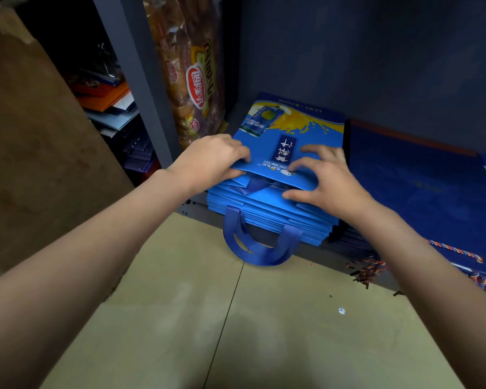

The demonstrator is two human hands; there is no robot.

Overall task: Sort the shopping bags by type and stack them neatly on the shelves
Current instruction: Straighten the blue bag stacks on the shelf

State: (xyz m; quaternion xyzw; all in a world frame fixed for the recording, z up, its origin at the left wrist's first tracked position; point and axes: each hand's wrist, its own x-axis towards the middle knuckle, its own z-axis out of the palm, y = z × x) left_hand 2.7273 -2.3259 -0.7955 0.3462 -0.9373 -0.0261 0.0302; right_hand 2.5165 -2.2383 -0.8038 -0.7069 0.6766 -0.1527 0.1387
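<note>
As fingers curl, both hands (213,158) grip top bag (292,141).

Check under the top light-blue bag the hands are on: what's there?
Under the top bag, held by the left hand and right hand, lies a stack of matching light-blue bags; one's handles hang over the shelf edge. Their printed faces are covered.
</note>
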